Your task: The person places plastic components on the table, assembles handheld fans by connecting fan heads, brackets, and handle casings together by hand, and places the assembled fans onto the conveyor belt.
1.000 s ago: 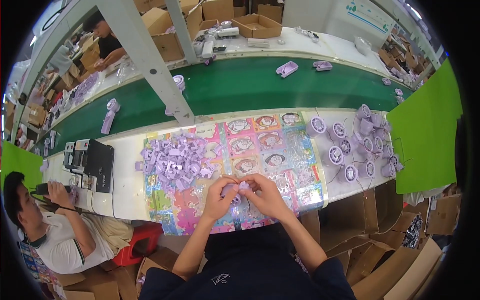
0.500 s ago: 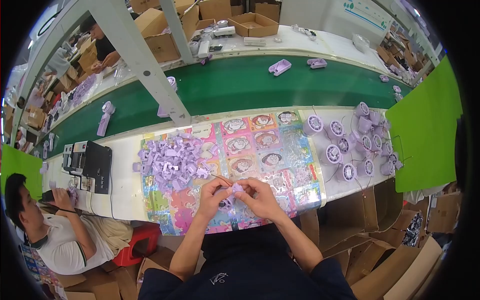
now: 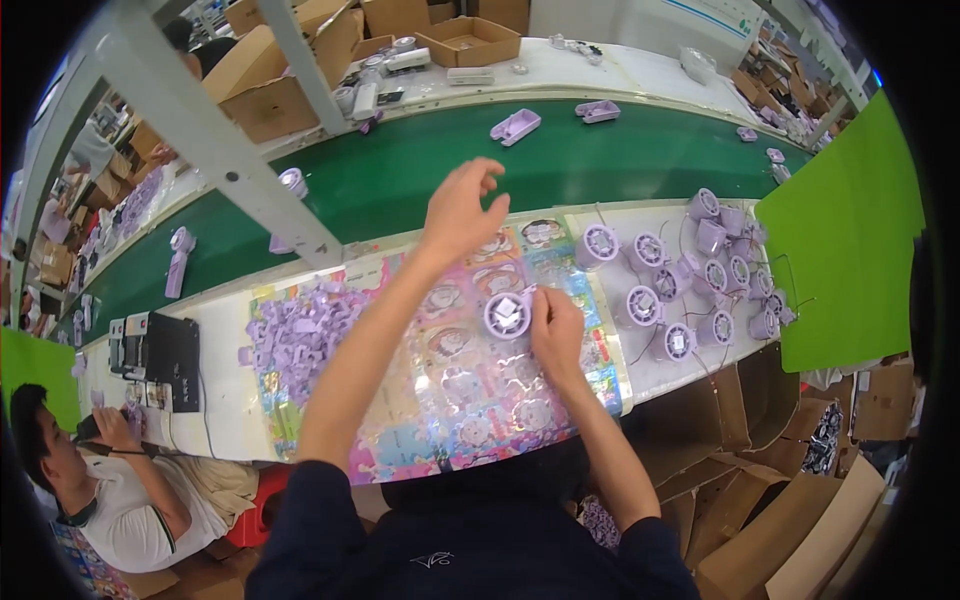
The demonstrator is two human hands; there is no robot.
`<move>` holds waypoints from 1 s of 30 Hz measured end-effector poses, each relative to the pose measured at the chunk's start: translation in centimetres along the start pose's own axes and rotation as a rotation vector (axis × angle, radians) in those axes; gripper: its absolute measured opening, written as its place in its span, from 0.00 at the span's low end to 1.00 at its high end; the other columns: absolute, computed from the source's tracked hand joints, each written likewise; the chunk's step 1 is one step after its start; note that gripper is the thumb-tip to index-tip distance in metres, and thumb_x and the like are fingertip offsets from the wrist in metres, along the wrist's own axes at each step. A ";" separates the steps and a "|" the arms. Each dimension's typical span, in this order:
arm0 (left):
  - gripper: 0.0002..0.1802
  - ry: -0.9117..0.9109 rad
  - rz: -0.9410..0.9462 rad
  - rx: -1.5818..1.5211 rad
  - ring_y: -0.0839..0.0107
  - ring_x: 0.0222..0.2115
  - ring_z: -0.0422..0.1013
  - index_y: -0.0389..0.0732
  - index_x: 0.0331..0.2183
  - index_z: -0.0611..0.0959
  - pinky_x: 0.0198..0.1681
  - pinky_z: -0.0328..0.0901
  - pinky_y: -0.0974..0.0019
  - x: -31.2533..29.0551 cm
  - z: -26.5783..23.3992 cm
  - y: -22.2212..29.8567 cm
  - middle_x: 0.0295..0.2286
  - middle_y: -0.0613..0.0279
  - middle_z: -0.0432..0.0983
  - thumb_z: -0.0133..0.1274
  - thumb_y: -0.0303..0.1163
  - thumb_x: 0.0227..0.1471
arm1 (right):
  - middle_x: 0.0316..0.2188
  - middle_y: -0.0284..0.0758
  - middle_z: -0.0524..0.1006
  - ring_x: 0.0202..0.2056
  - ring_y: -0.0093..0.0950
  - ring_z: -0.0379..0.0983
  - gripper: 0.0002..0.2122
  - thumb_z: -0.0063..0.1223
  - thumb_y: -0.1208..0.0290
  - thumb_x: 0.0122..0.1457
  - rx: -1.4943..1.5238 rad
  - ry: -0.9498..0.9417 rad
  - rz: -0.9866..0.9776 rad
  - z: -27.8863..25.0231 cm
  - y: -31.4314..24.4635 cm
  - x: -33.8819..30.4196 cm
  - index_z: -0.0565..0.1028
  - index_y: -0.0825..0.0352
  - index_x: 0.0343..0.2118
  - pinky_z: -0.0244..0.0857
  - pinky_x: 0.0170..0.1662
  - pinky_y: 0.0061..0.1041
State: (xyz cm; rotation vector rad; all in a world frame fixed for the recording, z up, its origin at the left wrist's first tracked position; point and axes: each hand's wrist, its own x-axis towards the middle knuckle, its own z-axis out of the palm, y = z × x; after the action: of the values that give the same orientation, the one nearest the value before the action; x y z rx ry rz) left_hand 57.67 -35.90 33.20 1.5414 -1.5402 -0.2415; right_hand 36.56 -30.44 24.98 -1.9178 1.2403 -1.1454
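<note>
One long, green conveyor belt [image 3: 420, 160] crosses at the person's twelve o'clock, beyond the white desk [image 3: 228, 400]. Brown cardboard cartons [image 3: 780, 530] crowd three o'clock, silvery pieces [image 3: 824, 450] among them; a shallow, open cardboard box [image 3: 468, 42] sits at twelve. The left hand's grip [image 3: 465, 210], toward twelve, hangs half open, empty. At one, the right hand's grip [image 3: 558, 335] pinches the edge of a round, lilac plastic housing [image 3: 507, 315] over the desk.

Counter [image 3: 228, 400]: partly covered by patterned sheet [image 3: 400, 430]
Sheet's left: heaped with lilac pieces [image 3: 303, 330]
Counter's right: occupied by round lilac housings [image 3: 714, 275]
</note>
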 end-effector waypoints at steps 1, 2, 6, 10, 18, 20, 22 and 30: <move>0.20 -0.017 0.089 0.107 0.56 0.41 0.75 0.42 0.46 0.78 0.45 0.70 0.56 2.1 0.4 -1.2 0.36 0.56 0.77 0.60 0.33 0.50 | 0.30 0.47 0.78 0.31 0.45 0.76 0.10 0.50 0.71 0.66 0.004 -0.010 0.002 0.1 -0.4 0.0 0.80 0.72 0.39 0.68 0.35 0.38; 0.22 -0.105 0.097 0.187 0.55 0.46 0.71 0.44 0.48 0.78 0.50 0.69 0.53 4.1 1.4 -1.5 0.40 0.54 0.75 0.59 0.34 0.50 | 0.30 0.47 0.78 0.31 0.45 0.76 0.10 0.50 0.71 0.65 -0.011 -0.007 0.013 -0.3 -0.1 0.0 0.80 0.71 0.39 0.68 0.35 0.38; 0.28 -0.339 0.043 0.506 0.45 0.58 0.64 0.56 0.53 0.79 0.60 0.63 0.49 10.1 4.6 -6.5 0.55 0.41 0.66 0.61 0.34 0.47 | 0.31 0.46 0.78 0.31 0.46 0.77 0.09 0.51 0.70 0.65 -0.014 -0.028 0.072 -0.2 -0.2 -0.2 0.79 0.70 0.38 0.70 0.36 0.39; 0.27 -0.341 -0.039 0.569 0.42 0.58 0.62 0.62 0.52 0.82 0.60 0.62 0.48 12.4 7.8 -12.4 0.55 0.37 0.63 0.59 0.35 0.47 | 0.31 0.44 0.81 0.30 0.42 0.79 0.08 0.53 0.69 0.64 0.044 -0.022 0.128 0.1 -1.0 -0.2 0.78 0.69 0.39 0.72 0.35 0.36; 0.21 -0.381 -0.179 0.469 0.49 0.51 0.69 0.59 0.47 0.83 0.54 0.67 0.51 11.9 6.7 -10.5 0.46 0.48 0.70 0.59 0.36 0.49 | 0.31 0.44 0.81 0.29 0.42 0.80 0.07 0.54 0.69 0.64 0.047 -0.008 0.141 0.1 -0.7 0.2 0.76 0.67 0.38 0.72 0.33 0.37; 0.20 -0.381 -0.169 0.421 0.49 0.50 0.69 0.58 0.47 0.83 0.53 0.67 0.52 10.5 5.1 -7.9 0.44 0.49 0.71 0.60 0.36 0.49 | 0.31 0.44 0.81 0.30 0.44 0.79 0.07 0.54 0.68 0.65 0.039 0.000 0.142 0.0 -0.3 0.2 0.76 0.67 0.38 0.72 0.34 0.38; 0.18 -0.368 -0.163 0.387 0.49 0.49 0.70 0.58 0.46 0.83 0.52 0.68 0.53 8.1 2.2 -6.0 0.42 0.49 0.72 0.60 0.36 0.50 | 0.31 0.44 0.81 0.30 0.44 0.79 0.07 0.54 0.68 0.65 0.041 0.003 0.114 0.2 -0.6 0.2 0.76 0.68 0.37 0.72 0.34 0.38; 0.20 -0.046 -0.059 0.414 0.49 0.44 0.67 0.50 0.47 0.83 0.49 0.66 0.53 -9.1 -5.5 -0.8 0.39 0.49 0.67 0.61 0.31 0.49 | 0.40 0.44 0.75 0.40 0.42 0.74 0.11 0.56 0.69 0.62 0.128 0.112 -0.016 -0.3 0.2 -0.8 0.77 0.70 0.43 0.68 0.45 0.37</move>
State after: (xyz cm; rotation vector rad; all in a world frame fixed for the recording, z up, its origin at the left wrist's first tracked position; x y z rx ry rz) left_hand 60.23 -25.65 31.66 1.9138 -1.6533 0.0133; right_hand 36.05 -29.75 24.66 -1.7934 1.1812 -1.3237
